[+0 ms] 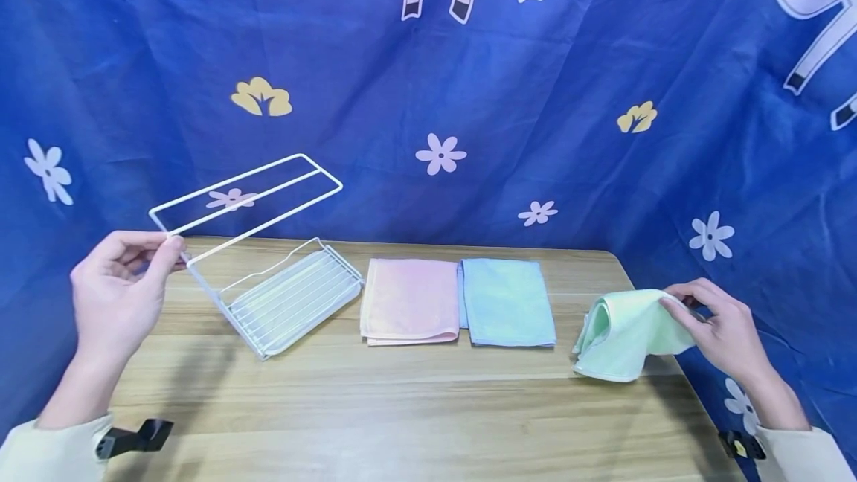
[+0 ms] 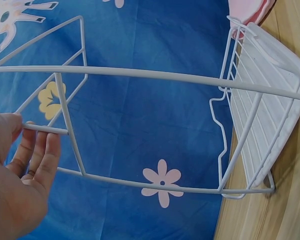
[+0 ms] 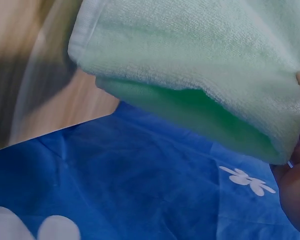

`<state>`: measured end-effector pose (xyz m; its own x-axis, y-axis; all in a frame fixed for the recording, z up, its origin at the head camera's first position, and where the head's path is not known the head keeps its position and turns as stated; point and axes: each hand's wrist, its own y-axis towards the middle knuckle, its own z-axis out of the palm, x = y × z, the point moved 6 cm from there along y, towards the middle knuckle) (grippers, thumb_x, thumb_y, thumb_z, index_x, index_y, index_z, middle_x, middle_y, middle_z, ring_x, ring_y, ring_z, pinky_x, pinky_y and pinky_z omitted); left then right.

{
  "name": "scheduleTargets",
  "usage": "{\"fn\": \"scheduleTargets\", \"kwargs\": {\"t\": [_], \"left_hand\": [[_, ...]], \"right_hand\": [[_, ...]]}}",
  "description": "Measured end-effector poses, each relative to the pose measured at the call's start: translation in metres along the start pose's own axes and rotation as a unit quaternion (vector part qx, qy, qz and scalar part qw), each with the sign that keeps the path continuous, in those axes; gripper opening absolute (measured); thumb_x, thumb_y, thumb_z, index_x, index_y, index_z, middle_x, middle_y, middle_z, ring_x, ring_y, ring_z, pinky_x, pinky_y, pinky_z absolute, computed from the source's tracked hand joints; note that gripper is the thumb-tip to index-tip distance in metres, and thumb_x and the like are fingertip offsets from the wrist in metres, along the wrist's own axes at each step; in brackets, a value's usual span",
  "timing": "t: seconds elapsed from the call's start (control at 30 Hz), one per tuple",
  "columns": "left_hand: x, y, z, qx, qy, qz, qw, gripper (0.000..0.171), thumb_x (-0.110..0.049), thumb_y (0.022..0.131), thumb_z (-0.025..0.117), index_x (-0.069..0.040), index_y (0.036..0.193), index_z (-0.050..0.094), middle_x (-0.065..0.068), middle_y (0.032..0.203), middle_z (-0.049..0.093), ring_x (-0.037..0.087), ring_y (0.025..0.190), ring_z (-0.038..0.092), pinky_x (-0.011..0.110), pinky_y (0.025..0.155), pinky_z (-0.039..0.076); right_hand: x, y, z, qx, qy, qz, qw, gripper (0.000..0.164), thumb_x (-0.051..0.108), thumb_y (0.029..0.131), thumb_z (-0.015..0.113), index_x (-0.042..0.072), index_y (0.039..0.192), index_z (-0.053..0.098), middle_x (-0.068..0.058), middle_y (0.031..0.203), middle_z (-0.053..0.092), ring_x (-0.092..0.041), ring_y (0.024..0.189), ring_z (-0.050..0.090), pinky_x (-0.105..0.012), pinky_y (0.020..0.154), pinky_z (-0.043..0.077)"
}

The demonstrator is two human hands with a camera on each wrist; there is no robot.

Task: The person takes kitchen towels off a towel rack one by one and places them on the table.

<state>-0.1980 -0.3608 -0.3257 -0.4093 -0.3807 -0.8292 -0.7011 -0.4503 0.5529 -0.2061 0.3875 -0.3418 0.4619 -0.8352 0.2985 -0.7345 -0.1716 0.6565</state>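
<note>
A white wire rack (image 2: 155, 75) stands on the left of the table, with a white tray (image 1: 297, 303) in its base and a rectangular frame at the top. My left hand (image 1: 123, 288) pinches the near end bar of that top frame between thumb and fingers. On the right, a pale green towel (image 1: 626, 337) hangs folded and drooping over the table's right side. My right hand (image 1: 726, 333) grips its right end. A pink towel (image 1: 411, 300) and a blue towel (image 1: 509, 302) lie folded side by side in the middle.
The wooden table (image 1: 415, 415) has its right edge just under the right hand and the green towel. A blue curtain (image 1: 375, 95) with flowers and animal legs rises behind the table and on both sides.
</note>
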Motion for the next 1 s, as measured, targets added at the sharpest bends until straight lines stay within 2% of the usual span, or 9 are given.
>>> {"fn": "scheduleTargets", "kwargs": {"t": [0.13, 0.37, 0.53, 0.73, 1.0], "left_hand": [[0.000, 0.000, -0.001, -0.001, 0.004, 0.000, 1.0000, 0.016, 0.010, 0.095, 0.069, -0.005, 0.099, 0.073, -0.019, 0.085, 0.076, -0.005, 0.070, 0.071, 0.006, 0.070, 0.062], [0.001, 0.001, 0.000, 0.000, -0.034, -0.003, 0.9994, 0.016, 0.011, 0.094, 0.069, -0.004, 0.097, 0.074, -0.015, 0.084, 0.078, -0.003, 0.070, 0.072, 0.007, 0.069, 0.062], [0.002, 0.001, -0.001, 0.000, -0.047, -0.003, 0.9989, 0.016, 0.011, 0.093, 0.069, -0.003, 0.097, 0.073, -0.013, 0.084, 0.078, -0.002, 0.069, 0.073, 0.008, 0.069, 0.063], [0.002, 0.001, -0.001, 0.000, -0.062, -0.002, 0.9981, 0.015, 0.012, 0.093, 0.069, -0.002, 0.096, 0.073, -0.011, 0.084, 0.078, 0.000, 0.069, 0.073, 0.009, 0.068, 0.063], [0.002, 0.001, -0.001, 0.001, -0.053, -0.001, 0.9986, 0.014, 0.011, 0.093, 0.069, -0.002, 0.097, 0.074, -0.012, 0.083, 0.078, 0.000, 0.069, 0.073, 0.008, 0.068, 0.063]], "right_hand": [[-0.003, -0.003, 0.007, 0.010, 0.005, -0.005, 1.000, 0.025, -0.009, 0.081, 0.084, 0.009, 0.097, 0.077, 0.024, 0.093, 0.061, 0.015, 0.079, 0.047, -0.007, 0.056, 0.041], [-0.008, -0.004, 0.022, 0.024, 0.017, -0.003, 1.000, 0.024, -0.007, 0.083, 0.083, 0.012, 0.098, 0.077, 0.010, 0.088, 0.066, 0.011, 0.076, 0.047, -0.008, 0.058, 0.040], [-0.012, 0.000, 0.028, 0.026, 0.020, 0.003, 0.999, 0.023, -0.006, 0.085, 0.083, 0.013, 0.098, 0.078, 0.004, 0.087, 0.066, 0.009, 0.075, 0.046, -0.010, 0.058, 0.039], [-0.018, 0.007, 0.037, 0.043, 0.009, 0.004, 0.999, 0.017, 0.000, 0.088, 0.082, 0.012, 0.099, 0.078, -0.001, 0.088, 0.069, 0.008, 0.073, 0.047, -0.009, 0.056, 0.039], [-0.028, 0.014, 0.046, 0.066, -0.016, 0.016, 0.998, 0.008, 0.008, 0.093, 0.081, 0.011, 0.099, 0.077, -0.002, 0.088, 0.070, 0.006, 0.072, 0.045, -0.011, 0.055, 0.037]]}}
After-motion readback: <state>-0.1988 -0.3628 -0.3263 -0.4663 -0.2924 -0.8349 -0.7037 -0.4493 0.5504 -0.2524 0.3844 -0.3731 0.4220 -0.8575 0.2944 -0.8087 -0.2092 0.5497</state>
